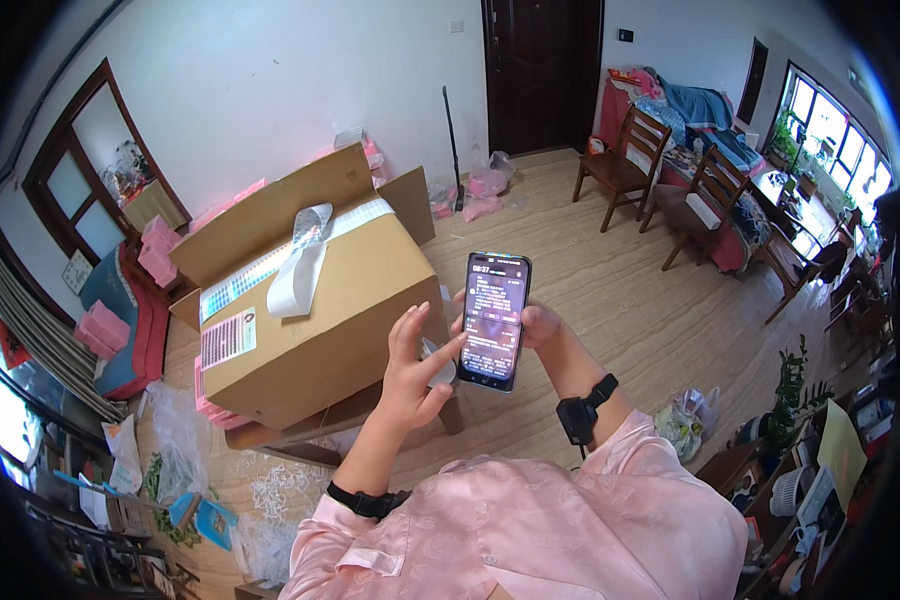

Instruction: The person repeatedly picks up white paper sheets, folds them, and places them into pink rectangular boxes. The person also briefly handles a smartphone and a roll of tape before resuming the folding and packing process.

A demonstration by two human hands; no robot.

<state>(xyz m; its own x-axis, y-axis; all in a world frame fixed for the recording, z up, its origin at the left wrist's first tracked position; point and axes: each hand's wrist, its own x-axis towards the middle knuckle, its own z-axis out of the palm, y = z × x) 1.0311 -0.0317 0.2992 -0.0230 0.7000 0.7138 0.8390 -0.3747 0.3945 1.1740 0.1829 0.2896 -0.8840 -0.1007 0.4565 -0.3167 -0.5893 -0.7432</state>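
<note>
A smartphone with a lit screen full of text rests upright in my right hand. The thumb presses its right edge, and fingertips show at its left edge. My left hand is open beside it, its index finger stretched toward the screen. Whether that fingertip touches the glass I cannot tell. Just left of my hands stands a large brown cardboard box with its far flaps raised. Across its top lie sheets of stickers and a loose strip of white ribbon. A printed label sheet is on its near left part.
The box stands on a wooden table. Wooden chairs line the right side. Clear plastic bags and a blue dustpan lie on the floor at left. A red sofa holds pink packages. A crowded shelf is at lower right.
</note>
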